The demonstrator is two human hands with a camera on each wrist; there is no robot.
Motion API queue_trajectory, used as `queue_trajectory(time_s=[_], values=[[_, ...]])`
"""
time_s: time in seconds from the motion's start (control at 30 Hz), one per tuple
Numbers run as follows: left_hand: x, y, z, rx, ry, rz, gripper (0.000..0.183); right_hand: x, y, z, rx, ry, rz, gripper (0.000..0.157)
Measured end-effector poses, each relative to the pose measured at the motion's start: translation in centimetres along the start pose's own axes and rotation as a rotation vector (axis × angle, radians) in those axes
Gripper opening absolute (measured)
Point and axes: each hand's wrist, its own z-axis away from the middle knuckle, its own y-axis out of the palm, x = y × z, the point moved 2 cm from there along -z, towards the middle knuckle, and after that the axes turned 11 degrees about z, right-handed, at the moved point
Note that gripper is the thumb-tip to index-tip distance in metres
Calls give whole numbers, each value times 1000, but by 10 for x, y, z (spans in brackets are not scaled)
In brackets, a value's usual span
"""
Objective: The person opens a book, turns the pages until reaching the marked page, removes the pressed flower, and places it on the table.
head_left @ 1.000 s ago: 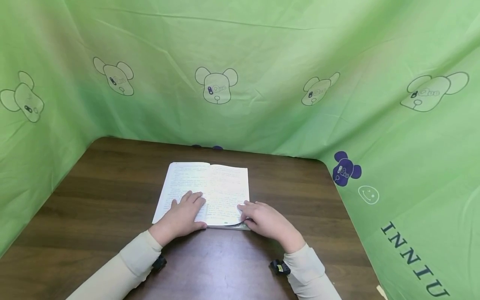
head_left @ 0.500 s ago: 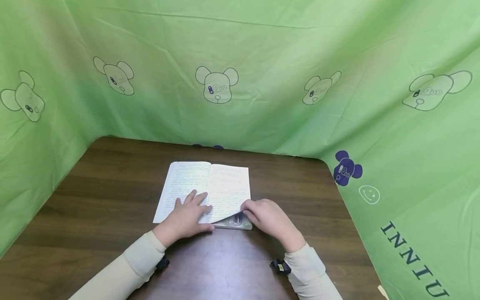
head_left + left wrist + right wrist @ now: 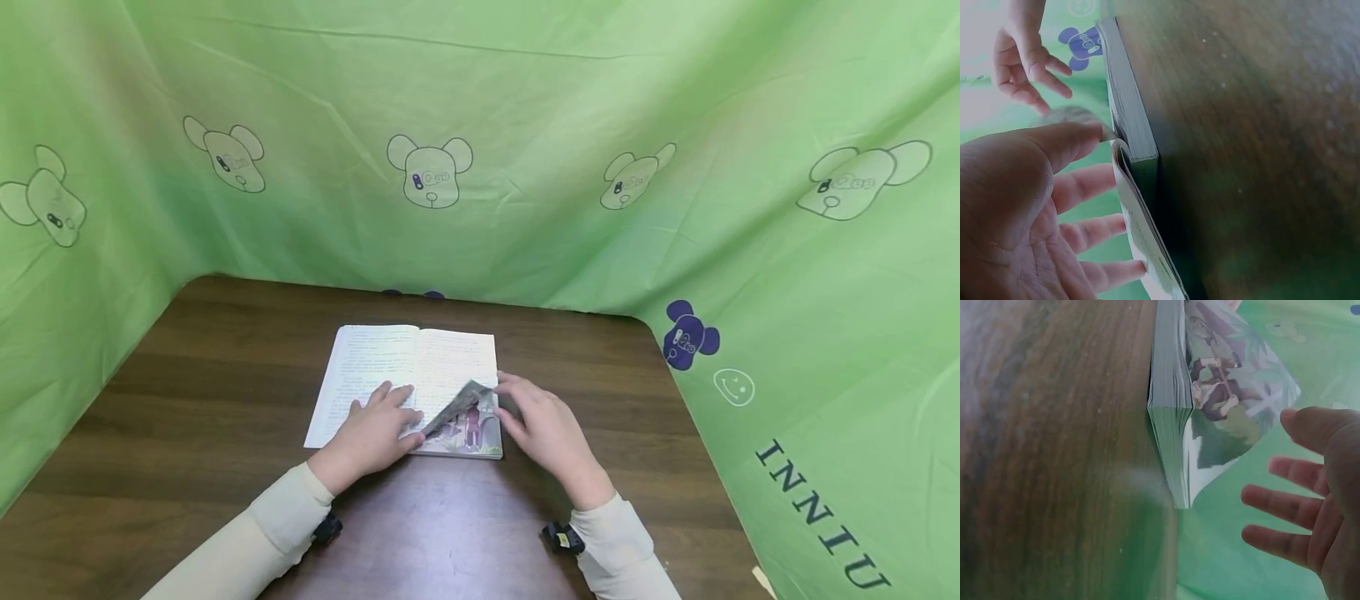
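"White bk [image 3: 375,350] open, lower ctr of frame. Progress?"

"Page turn approx. part done, my judgement: leaf's [image 3: 457,404] lower corner curled up, illus. page [image 3: 480,429] showing. Upper part flat, not yet over; that's left."

"Hands?"

"L hand [image 3: 367,437] spread wide on bk. R hand [image 3: 546,423] wide, fingers loose, by R edge; contact unclear."

An open book [image 3: 448,360] lies on the brown, apparently wooden table [image 3: 240,375].
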Motion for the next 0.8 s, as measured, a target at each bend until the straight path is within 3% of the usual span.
queue_trajectory(time_s=[0.2,0.5,0.6,0.8], values=[[2,2,-1,-82,-50,77,60,-2,3,3,68,46,-39,26],[3,-6,1,-388,-21,147,124,0,11,7,166,-23,-60,28],[3,-7,3,-438,-2,91,131,1,13,8,216,-58,-93,30],[5,-6,4,-442,45,-21,126,4,16,10,349,-105,-138,48]])
